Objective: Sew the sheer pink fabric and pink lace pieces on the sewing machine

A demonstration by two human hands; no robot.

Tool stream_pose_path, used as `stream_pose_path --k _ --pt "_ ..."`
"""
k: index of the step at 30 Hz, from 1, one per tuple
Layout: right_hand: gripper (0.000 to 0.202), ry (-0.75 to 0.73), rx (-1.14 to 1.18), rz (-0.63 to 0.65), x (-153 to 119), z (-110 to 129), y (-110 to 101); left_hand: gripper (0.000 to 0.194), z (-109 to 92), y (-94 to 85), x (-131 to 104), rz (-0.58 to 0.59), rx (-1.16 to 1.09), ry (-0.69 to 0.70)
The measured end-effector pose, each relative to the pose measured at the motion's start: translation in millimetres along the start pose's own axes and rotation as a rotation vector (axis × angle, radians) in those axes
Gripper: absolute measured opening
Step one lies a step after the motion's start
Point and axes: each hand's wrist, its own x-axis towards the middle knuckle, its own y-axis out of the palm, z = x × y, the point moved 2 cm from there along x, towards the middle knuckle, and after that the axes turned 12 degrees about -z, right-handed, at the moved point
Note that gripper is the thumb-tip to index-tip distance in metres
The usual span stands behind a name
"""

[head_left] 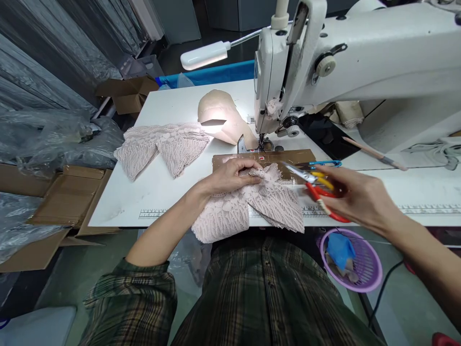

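Note:
Pale pink lace fabric [223, 216] lies gathered at the front edge of the table. My left hand [234, 175] is closed on its upper part, thumb and fingers pinching the lace. To the right, my right hand [360, 194] grips scissors [311, 180] with red handles; yellow handle parts show beside them. The blades point left toward the gathered lace, and I see a small space between them and my left hand. Some of my right fingers are hidden behind the handles. A brown board [288, 157] lies behind the lace, with a blue-handled tool [329, 164] on it.
A white sewing machine [378, 53] stands at the back right. More folded lace [165, 144] and a beige pattern piece [223, 113] lie on the table's left part. A pencil-like stick [374, 153] rests at right. Below the edge is a purple basket [369, 266].

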Motion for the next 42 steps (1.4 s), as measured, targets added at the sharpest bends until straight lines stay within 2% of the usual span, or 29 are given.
stream_pose_path --k 4,6,12,17,25,30,32,35,38,40,42 --pt "0.038 -0.075 -0.154 0.210 9.3 25.4 19.6 0.025 -1.3 -0.2 0.4 0.000 0.002 0.039" --pt "0.040 -0.067 -0.216 0.260 12.1 29.4 23.7 0.025 -1.9 -0.4 0.2 0.007 0.010 0.037" --pt "0.043 -0.083 -0.294 0.285 15.2 29.8 26.1 0.027 -2.8 -1.3 0.7 0.003 0.004 0.041" --pt "0.041 -0.133 -0.313 0.231 13.3 31.1 26.7 0.024 -1.9 -0.7 1.2 -0.003 0.004 0.065" --pt "0.039 -0.160 -0.229 0.213 12.6 32.4 26.2 0.023 0.3 0.6 0.6 -0.010 0.014 0.112" --pt "0.035 -0.059 -0.252 0.281 10.0 40.3 34.8 0.029 2.8 1.1 1.0 -0.003 0.040 0.074" --pt "0.037 -0.001 -0.180 0.268 8.9 40.7 34.3 0.030 2.8 0.1 0.5 -0.002 0.035 0.056" --pt "0.045 0.102 -0.087 0.174 7.8 29.6 23.0 0.034 0.5 -1.9 -1.3 0.000 0.033 0.049" --pt "0.061 0.213 -0.271 0.046 3.4 4.3 2.4 0.052 -3.0 0.1 -3.5 -0.025 0.086 0.060" --pt "0.064 0.267 -0.395 0.037 -2.3 -14.2 -10.6 0.063 -4.9 4.2 -4.6 -0.094 0.127 0.050" --pt "0.059 0.269 -0.429 0.094 -7.8 -28.7 -19.7 0.063 -7.8 8.1 -6.2 -0.177 0.136 0.044"
